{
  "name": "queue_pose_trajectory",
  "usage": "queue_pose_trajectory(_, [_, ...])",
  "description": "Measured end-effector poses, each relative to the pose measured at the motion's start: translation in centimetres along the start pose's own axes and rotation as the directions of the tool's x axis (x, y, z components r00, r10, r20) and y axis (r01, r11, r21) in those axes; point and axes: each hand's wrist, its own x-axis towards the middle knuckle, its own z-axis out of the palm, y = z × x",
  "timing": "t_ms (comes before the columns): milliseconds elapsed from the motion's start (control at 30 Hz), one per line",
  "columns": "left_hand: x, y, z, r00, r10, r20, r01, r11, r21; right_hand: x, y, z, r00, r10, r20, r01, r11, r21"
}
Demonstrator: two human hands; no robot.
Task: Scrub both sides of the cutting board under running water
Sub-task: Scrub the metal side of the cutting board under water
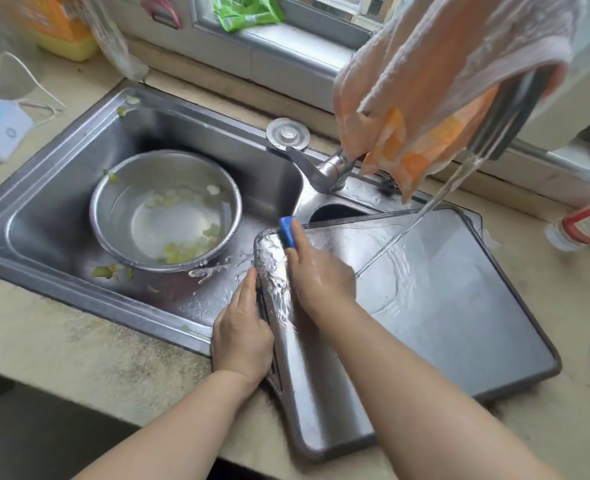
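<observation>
A grey steel cutting board [442,306] lies flat across the right part of the sink and the counter. Water runs from the faucet spout [504,123] in a thin stream and spreads over the board's middle. My right hand [317,271] presses a blue sponge [287,232] against the board's far left corner, fingers wrapped over it. My left hand [243,327] grips the board's left edge, fingers along the rim. Water spills off that corner into the sink.
The steel sink [61,209] holds a metal bowl [165,209] with water and vegetable scraps. An orange and white cloth [442,81] hangs over the faucet. A drain plug [287,135] lies behind the sink. A bottle [584,223] lies at right, a yellow bottle [61,26] at the back left.
</observation>
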Motion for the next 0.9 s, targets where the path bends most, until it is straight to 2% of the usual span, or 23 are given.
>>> queue_pose_trajectory(67, [0.0, 0.0, 0.0, 1.000, 0.001, -0.019, -0.001, 1.000, -0.016, 1.5, 4.6, -2.1, 0.985, 0.167, -0.033, -0.167, 0.986, -0.001])
queue_pose_trajectory(133, [0.0, 0.0, 0.1, 0.999, 0.003, -0.039, -0.004, 1.000, -0.027, 2.0, 9.2, -4.4, 0.931, 0.360, -0.061, -0.362, 0.932, -0.031])
queue_pose_trajectory(200, [0.0, 0.0, 0.2, 0.999, 0.003, -0.041, -0.004, 1.000, -0.024, 1.7, 11.5, -5.8, 0.885, 0.453, -0.111, -0.461, 0.884, -0.073])
queue_pose_trajectory(267, [0.0, 0.0, 0.3, 0.999, 0.002, -0.037, -0.003, 1.000, -0.025, 1.4, 10.6, -5.3, 0.884, 0.451, -0.124, -0.460, 0.886, -0.058])
queue_pose_trajectory(333, [0.1, 0.0, 0.3, 1.000, 0.001, -0.026, -0.002, 1.000, -0.022, 0.4, 6.9, -3.1, 0.918, 0.387, -0.089, -0.390, 0.921, -0.017])
queue_pose_trajectory(467, [0.9, -0.2, 0.3, 1.000, 0.004, -0.013, -0.005, 0.999, -0.041, -3.3, -1.9, 1.4, 0.999, 0.045, 0.029, -0.047, 0.997, 0.061])
queue_pose_trajectory(533, [1.6, -0.2, 0.2, 1.000, 0.009, -0.011, -0.010, 0.991, -0.132, -3.5, -2.3, 1.4, 0.999, -0.009, 0.048, 0.006, 0.998, 0.059])
queue_pose_trajectory(600, [3.1, -0.3, 0.0, 0.999, -0.047, -0.025, 0.040, 0.974, -0.222, -2.8, 0.5, 0.2, 0.999, 0.037, -0.009, -0.037, 0.999, -0.008])
queue_pose_trajectory(700, [6.2, -0.1, -0.4, 0.988, -0.153, -0.027, 0.137, 0.939, -0.314, -2.5, 7.3, -2.8, 0.972, 0.226, -0.067, -0.229, 0.973, -0.042])
queue_pose_trajectory(800, [8.0, 0.2, -0.8, 0.993, -0.118, -0.011, 0.108, 0.939, -0.327, -3.1, 10.7, -4.8, 0.907, 0.404, -0.120, -0.410, 0.912, -0.028])
queue_pose_trajectory(900, [8.5, -0.1, -0.8, 0.995, -0.098, -0.016, 0.092, 0.971, -0.221, -3.8, 7.3, -2.8, 0.929, 0.357, -0.102, -0.357, 0.934, 0.015])
